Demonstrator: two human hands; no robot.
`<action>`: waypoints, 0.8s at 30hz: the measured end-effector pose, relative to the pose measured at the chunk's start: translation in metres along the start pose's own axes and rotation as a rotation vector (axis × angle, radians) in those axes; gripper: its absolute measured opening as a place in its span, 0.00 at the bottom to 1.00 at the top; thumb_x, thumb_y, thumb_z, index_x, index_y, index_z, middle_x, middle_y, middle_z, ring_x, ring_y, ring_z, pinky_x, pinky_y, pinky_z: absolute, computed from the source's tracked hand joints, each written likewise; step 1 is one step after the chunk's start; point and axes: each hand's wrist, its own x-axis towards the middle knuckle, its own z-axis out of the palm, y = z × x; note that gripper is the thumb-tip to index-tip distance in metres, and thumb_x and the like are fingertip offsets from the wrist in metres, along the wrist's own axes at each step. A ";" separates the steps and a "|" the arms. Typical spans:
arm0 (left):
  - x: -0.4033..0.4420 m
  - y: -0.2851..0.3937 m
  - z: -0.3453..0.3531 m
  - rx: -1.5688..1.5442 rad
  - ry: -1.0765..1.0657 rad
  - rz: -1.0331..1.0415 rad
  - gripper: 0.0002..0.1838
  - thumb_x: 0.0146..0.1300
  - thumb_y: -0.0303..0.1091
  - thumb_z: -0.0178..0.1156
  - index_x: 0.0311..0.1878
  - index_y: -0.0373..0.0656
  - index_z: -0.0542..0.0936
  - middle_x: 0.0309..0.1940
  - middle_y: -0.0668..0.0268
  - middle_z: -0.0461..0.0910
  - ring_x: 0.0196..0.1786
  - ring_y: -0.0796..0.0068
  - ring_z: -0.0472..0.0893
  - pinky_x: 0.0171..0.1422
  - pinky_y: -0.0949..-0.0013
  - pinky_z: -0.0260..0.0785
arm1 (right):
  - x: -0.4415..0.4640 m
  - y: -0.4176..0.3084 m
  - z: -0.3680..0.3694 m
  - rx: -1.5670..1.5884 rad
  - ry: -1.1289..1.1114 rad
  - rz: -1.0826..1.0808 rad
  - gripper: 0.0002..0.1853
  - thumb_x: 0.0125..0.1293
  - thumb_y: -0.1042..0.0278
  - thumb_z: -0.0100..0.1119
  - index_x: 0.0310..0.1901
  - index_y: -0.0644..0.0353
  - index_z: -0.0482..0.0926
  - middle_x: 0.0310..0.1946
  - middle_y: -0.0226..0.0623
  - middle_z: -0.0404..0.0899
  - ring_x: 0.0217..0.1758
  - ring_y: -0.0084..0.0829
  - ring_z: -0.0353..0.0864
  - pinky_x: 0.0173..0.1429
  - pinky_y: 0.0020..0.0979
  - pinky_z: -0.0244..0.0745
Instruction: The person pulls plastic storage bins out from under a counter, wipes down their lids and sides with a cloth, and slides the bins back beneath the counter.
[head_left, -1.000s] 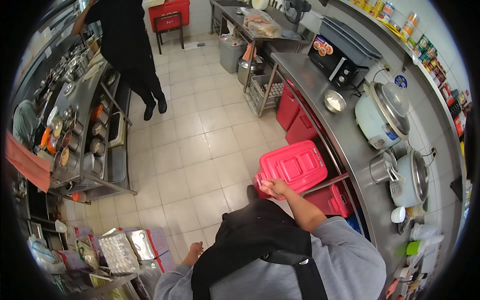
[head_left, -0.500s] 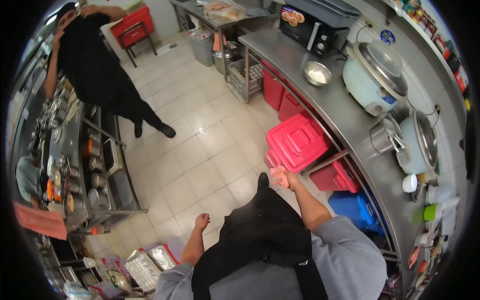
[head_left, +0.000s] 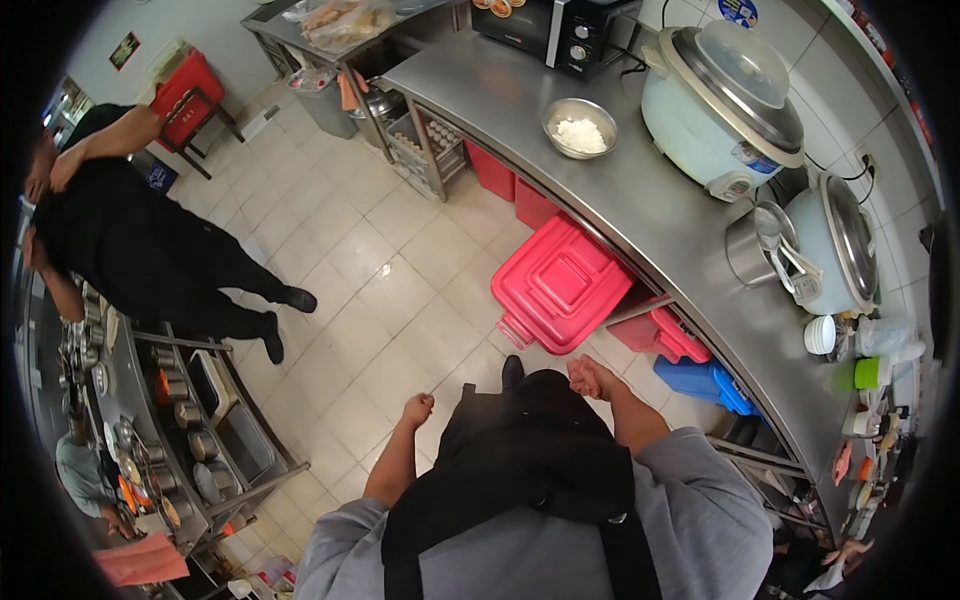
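My right hand (head_left: 592,379) is closed around a crumpled pink cloth (head_left: 583,376), just below a red lidded bin (head_left: 562,284). My left hand (head_left: 418,409) hangs over the tiled floor with its fingers curled in and nothing visible in them. The red bin stands on the floor, partly under the edge of the steel counter (head_left: 660,235). On that counter a metal bowl (head_left: 580,129) holds something white, left of a large pale rice cooker (head_left: 720,110).
A person in black (head_left: 140,240) stands at the left, by a steel rack (head_left: 290,475) with pots. Another person (head_left: 85,470) is beyond it. Along the counter are a microwave (head_left: 540,30), a pot (head_left: 750,250) and a second cooker (head_left: 835,240). A blue bin (head_left: 700,382) sits below.
My view has turned right and moved along the counter. The cloth in my right hand has come closer to my body, away from the bin. The person in black has shifted posture, arms lowered.
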 end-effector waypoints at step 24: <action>0.278 0.108 -0.217 0.542 -0.539 0.073 0.14 0.61 0.41 0.60 0.46 0.46 0.85 0.32 0.59 0.86 0.32 0.65 0.86 0.42 0.62 0.80 | 0.110 0.032 0.095 0.334 0.896 -0.441 0.24 0.75 0.48 0.52 0.43 0.68 0.77 0.27 0.41 0.80 0.25 0.33 0.78 0.27 0.42 0.76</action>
